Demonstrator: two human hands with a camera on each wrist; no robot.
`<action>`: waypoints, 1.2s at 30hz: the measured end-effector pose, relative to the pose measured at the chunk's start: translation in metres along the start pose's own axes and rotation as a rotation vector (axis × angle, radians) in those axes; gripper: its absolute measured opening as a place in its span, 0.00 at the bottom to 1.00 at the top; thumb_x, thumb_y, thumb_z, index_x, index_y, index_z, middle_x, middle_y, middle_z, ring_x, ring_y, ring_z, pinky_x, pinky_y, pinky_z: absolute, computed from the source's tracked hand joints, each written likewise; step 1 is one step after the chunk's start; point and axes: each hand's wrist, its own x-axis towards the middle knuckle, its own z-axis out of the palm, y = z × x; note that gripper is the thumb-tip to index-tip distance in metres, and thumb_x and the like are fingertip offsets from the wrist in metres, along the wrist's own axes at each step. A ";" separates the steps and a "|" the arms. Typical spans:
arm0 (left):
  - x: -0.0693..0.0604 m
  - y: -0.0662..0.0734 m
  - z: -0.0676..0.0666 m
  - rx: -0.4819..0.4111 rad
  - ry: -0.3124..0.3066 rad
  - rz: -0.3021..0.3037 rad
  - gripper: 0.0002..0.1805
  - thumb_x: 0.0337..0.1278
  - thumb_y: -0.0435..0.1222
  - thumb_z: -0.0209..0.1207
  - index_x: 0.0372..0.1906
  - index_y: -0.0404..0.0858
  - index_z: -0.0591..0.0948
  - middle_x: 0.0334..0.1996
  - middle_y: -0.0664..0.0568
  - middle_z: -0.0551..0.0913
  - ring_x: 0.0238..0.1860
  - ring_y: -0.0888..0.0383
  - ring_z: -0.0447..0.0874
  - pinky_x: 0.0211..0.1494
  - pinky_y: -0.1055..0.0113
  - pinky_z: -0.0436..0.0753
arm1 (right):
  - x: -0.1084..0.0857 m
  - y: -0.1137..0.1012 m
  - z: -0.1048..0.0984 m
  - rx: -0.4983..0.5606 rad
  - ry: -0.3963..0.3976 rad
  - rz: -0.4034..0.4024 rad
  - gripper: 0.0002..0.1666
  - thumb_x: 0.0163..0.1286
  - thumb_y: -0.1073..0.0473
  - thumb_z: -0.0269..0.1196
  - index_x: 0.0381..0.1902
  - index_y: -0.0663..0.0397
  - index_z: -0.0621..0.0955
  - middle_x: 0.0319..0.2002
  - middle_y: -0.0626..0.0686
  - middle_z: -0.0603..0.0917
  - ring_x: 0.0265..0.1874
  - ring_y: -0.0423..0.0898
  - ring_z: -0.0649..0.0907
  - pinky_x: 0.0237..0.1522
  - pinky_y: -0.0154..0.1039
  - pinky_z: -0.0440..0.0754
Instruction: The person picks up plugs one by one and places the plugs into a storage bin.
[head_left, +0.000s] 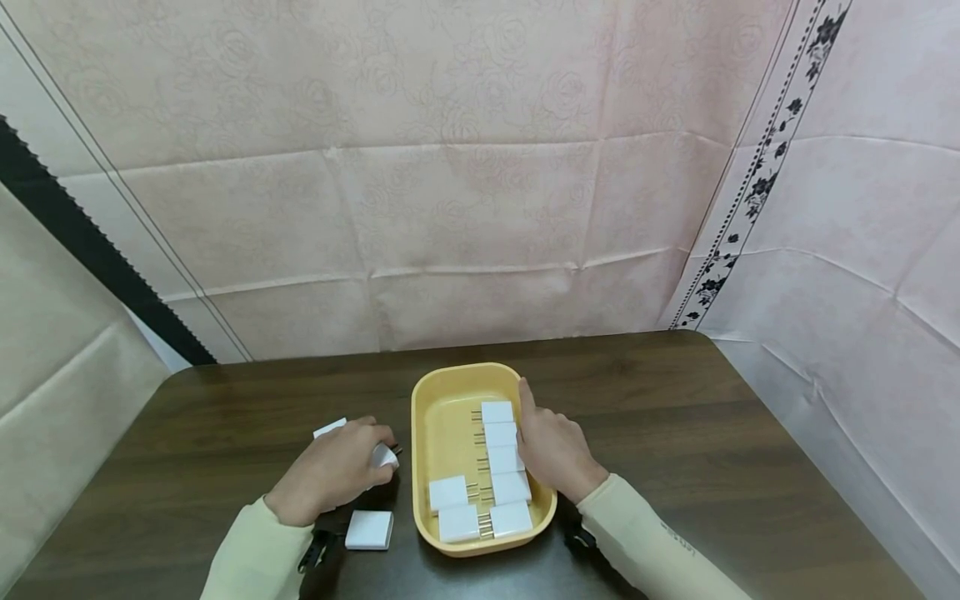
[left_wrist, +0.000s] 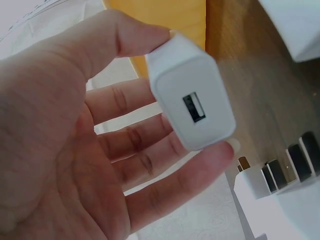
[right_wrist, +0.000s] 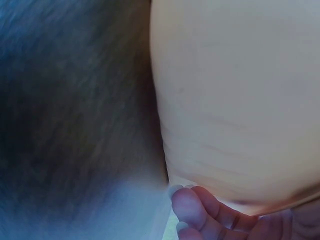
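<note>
My left hand (head_left: 337, 467) is just left of the yellow tray (head_left: 422, 417), above the table. Between its thumb and fingers it holds a white USB charger (left_wrist: 192, 95), whose USB port faces the left wrist camera; its metal pins point toward the tray in the head view. At the tray's right rim, my right hand (head_left: 555, 446) grips the side with its index finger lying along the edge. Its curled fingertips (right_wrist: 189, 207) show in the right wrist view; its thumb is hidden from the head view. Inside the tray, several white chargers (head_left: 510, 487) form a column along the right side.
Two more chargers (head_left: 453, 508) lie at the tray's lower left. On the brown table (head_left: 637, 400), one charger (head_left: 369, 530) lies near my left wrist and another (head_left: 330, 427) is partly behind the left hand. Patterned cloth (head_left: 465, 208) hangs behind the table.
</note>
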 end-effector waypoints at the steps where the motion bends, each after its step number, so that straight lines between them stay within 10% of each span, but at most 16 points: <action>1: 0.000 0.000 0.000 0.001 0.001 -0.002 0.11 0.53 0.41 0.71 0.41 0.44 0.86 0.39 0.55 0.83 0.35 0.61 0.79 0.42 0.58 0.81 | 0.000 0.000 0.000 0.002 0.001 -0.001 0.43 0.76 0.58 0.58 0.80 0.61 0.52 0.15 0.47 0.70 0.09 0.42 0.68 0.14 0.34 0.61; 36: -0.001 0.014 -0.007 0.073 0.170 0.027 0.19 0.55 0.41 0.71 0.51 0.38 0.85 0.49 0.45 0.85 0.46 0.50 0.86 0.45 0.52 0.86 | 0.000 0.001 0.001 -0.007 0.019 -0.018 0.42 0.76 0.59 0.58 0.80 0.63 0.53 0.15 0.47 0.69 0.09 0.41 0.67 0.14 0.34 0.60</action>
